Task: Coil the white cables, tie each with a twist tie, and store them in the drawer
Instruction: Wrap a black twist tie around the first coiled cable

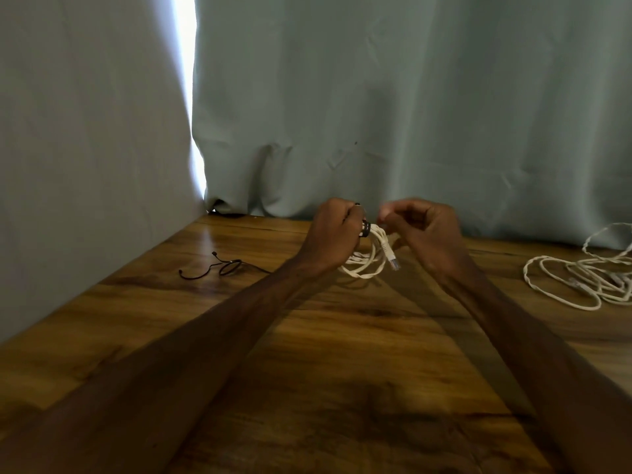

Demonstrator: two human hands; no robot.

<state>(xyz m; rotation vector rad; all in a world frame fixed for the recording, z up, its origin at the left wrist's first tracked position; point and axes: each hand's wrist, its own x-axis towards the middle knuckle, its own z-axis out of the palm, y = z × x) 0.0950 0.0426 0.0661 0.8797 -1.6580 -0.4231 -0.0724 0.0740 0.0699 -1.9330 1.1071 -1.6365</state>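
White twisted cable coil (pixel 367 265) sits mid-table, held up just off the wood betw. both hands, w/ small round loops hanging below the grip. A clear plastic plug (pixel 394 263) on one end dangles at the coil's right side. A black band-like twist tie (pixel 366 230) wraps the top of the bundle, right by the left fingers.

Left hand (pixel 333 234): fingers curled round the top of the coil, gripping it. Right hand (pixel 424 230): fingers curled, tips close to the tie & thumb near the cable; too blurred to tell if it pinches anything.

Loose white twisted cables (pixel 588 278) lie in an uncoiled tangle of wide loops at the far right edge of the table, well apart from the hands, w/ at least one plug among them.

A thin black wire tie (pixel 222 266) lies flat on the left part of the table, one small loop plus wavy ends.

Glossy brown wooden tabletop (pixel 307 354), strong dark grain, reflections near the back. Behind it a matte grey-green fabric curtain (pixel 376 97), soft folds bunching where it meets the table; a bright slit of light (pixel 188 80) shows betw. 2 panels at left.
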